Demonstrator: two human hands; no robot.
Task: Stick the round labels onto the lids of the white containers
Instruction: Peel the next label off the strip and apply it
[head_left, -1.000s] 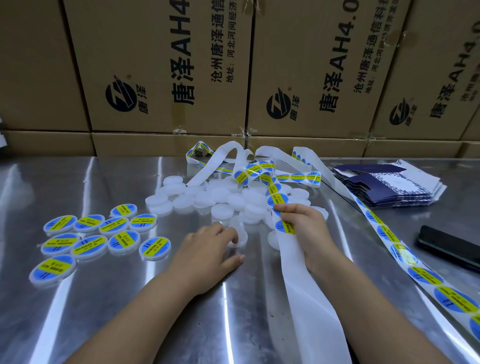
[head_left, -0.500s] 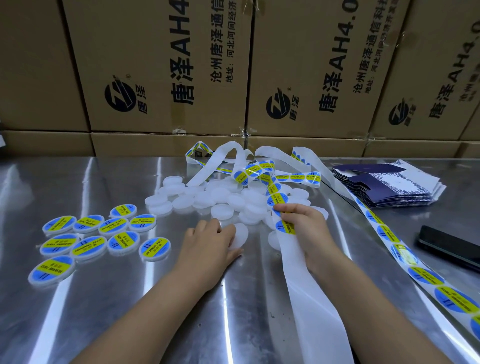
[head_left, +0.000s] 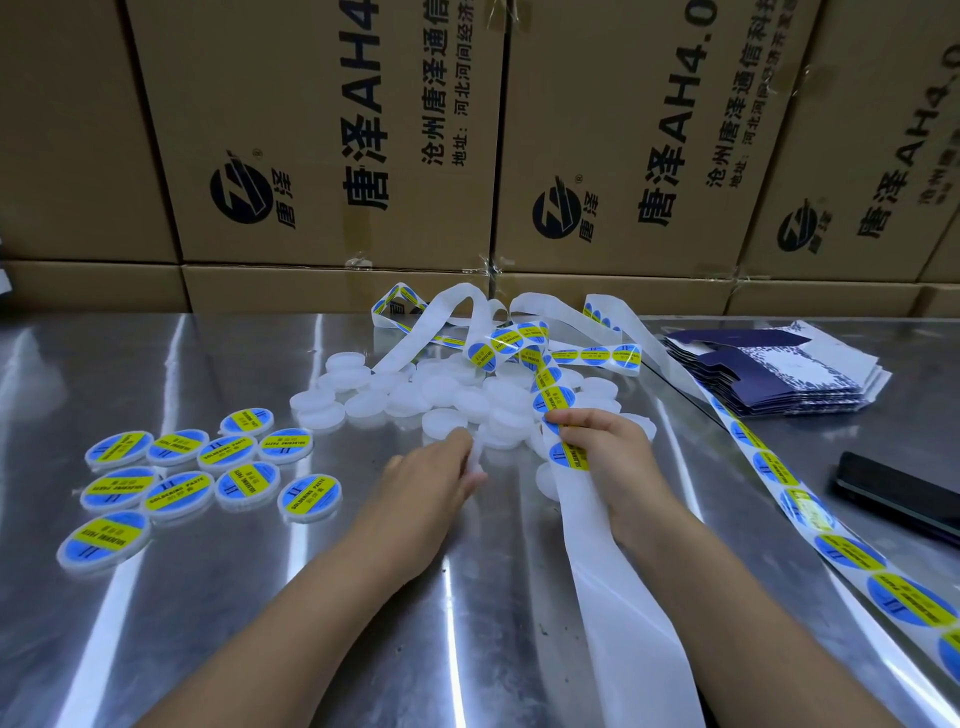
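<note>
Stacked cardboard boxes (head_left: 322, 135) wall off the back, three of them printed with the same black logo. In front lies a shiny steel table (head_left: 218, 613). A long label strip (head_left: 623, 597) loops beyond both hands, runs bare and white under the right hand, and passes again, full of labels, to the right of it. The labels are round, blue with a yellow band and black print. A pile of white containers (head_left: 447, 389), low round tubs with plain lids, too many and too overlapped to count, sits just beyond the fingertips. Ten labelled containers (head_left: 179, 493) lie flat in loose rows to the left of the left hand. One stack of folded cartons (head_left: 774, 374), navy and white, and one black phone (head_left: 898, 499) lie to the right of the right hand. The left hand (head_left: 426, 488) curls round one white container (head_left: 477, 460) tipped on edge. The right hand (head_left: 602, 447) pinches the strip at a label (head_left: 569, 457).
</note>
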